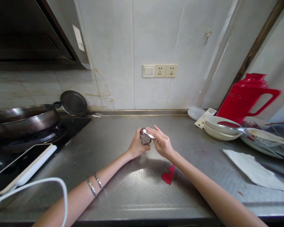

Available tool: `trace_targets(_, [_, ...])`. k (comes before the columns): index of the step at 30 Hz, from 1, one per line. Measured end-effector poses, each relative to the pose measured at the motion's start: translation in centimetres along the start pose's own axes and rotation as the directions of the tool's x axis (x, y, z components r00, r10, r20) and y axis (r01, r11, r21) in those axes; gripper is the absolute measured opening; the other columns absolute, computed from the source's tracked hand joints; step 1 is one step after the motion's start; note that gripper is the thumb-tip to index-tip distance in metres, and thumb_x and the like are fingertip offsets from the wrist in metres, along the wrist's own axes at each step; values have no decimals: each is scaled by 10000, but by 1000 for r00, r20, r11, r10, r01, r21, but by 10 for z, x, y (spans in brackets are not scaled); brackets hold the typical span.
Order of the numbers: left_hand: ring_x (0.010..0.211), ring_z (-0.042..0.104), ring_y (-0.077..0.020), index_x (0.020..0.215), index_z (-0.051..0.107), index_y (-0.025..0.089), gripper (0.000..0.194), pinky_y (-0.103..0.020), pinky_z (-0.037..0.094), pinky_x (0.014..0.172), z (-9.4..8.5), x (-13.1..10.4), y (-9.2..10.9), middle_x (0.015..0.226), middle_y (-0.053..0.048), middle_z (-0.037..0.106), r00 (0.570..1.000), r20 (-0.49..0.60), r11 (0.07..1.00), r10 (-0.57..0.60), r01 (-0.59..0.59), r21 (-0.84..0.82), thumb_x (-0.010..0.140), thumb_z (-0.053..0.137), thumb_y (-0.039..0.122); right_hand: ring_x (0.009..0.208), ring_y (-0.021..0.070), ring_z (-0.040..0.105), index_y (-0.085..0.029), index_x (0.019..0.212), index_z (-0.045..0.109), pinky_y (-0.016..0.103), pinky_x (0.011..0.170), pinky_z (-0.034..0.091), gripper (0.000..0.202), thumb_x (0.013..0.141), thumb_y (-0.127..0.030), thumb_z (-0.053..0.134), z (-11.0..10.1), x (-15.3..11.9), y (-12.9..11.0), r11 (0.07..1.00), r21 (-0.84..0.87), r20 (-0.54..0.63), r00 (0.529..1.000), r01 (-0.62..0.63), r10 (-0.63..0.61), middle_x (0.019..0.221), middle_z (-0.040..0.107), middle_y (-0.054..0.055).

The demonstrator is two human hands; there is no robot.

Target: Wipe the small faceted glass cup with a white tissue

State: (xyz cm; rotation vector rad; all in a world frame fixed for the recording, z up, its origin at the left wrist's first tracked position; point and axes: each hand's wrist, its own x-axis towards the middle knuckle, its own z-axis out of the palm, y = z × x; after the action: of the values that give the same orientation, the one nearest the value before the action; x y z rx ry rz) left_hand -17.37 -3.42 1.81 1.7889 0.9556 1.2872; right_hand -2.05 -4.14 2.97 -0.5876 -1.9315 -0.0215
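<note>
My left hand [137, 145] is wrapped round a small, roundish, dark-grey object [145, 138] with a shiny, patterned surface, held just above the steel counter [113, 135]. Its exact kind is too small to make out. My right hand [163, 142] leans over it from the right, fingers close together on a small white, shiny piece [149, 134] that lies against the object's top. Whether that piece is paper or something stiffer I cannot tell. On the counter below my right wrist lies a torn red scrap [168, 176].
At left, a steel pan [26, 119] sits on the black stove, with a white-edged device [21, 170] and its white cable [58, 179] in front. At right are stacked bowls [217, 134], a red thermos jug [245, 97] and a white paper sheet [253, 170].
</note>
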Motion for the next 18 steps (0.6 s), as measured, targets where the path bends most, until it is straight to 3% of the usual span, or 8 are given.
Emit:
trace_targets(4, [785,577,-150,1211,354,172,768,-269,465,677,2,-3,0,1004,-39,574,999,21,999,28,-29,44,526,690,87,1000,197,673,-275,1159,629,474,1035,446,348,914,-146,417,0,2,3,984,9,-113,978,-177,177,1071,711,11])
trace_targets(6, [797,578,-154,1217,356,178,772,-271,466,682,2,-4,-1,1020,-41,575,998,27,998,51,-52,45,528,694,88,1036,199,658,-261,1166,620,474,1043,437,353,913,-131,410,1,2,-1,991,6,-128,982,-137,136,1094,702,25])
trace_targets(8, [844,581,-176,1207,372,172,752,-297,474,721,2,-2,-2,1042,-57,576,996,17,996,82,-83,44,535,703,101,1122,203,610,-238,1205,587,488,1064,407,400,897,-88,382,2,1,-7,1000,-9,-95,995,-13,12,1159,672,55])
trace_targets(12, [899,582,-222,1042,494,144,527,-383,449,864,2,2,-6,921,-55,600,981,90,976,173,-183,121,559,704,114,1245,202,505,-192,1290,504,501,1065,396,508,845,-21,330,1,1,-13,975,-65,97,974,213,-207,1250,612,111])
trace_targets(14, [885,587,-217,1036,498,146,519,-381,447,866,2,2,-7,921,-52,604,981,97,974,166,-178,137,557,693,95,1236,194,515,-190,1290,497,502,1066,395,524,833,-2,321,-2,1,-8,971,-91,125,970,221,-209,1244,615,116])
trace_targets(18, [846,588,-181,1211,382,170,755,-300,468,727,2,-3,-5,1064,-61,580,997,35,994,69,-72,87,526,685,73,1130,188,602,-213,1234,539,508,1063,405,484,842,-5,346,-5,0,9,989,-103,-4,994,107,-108,1150,669,89])
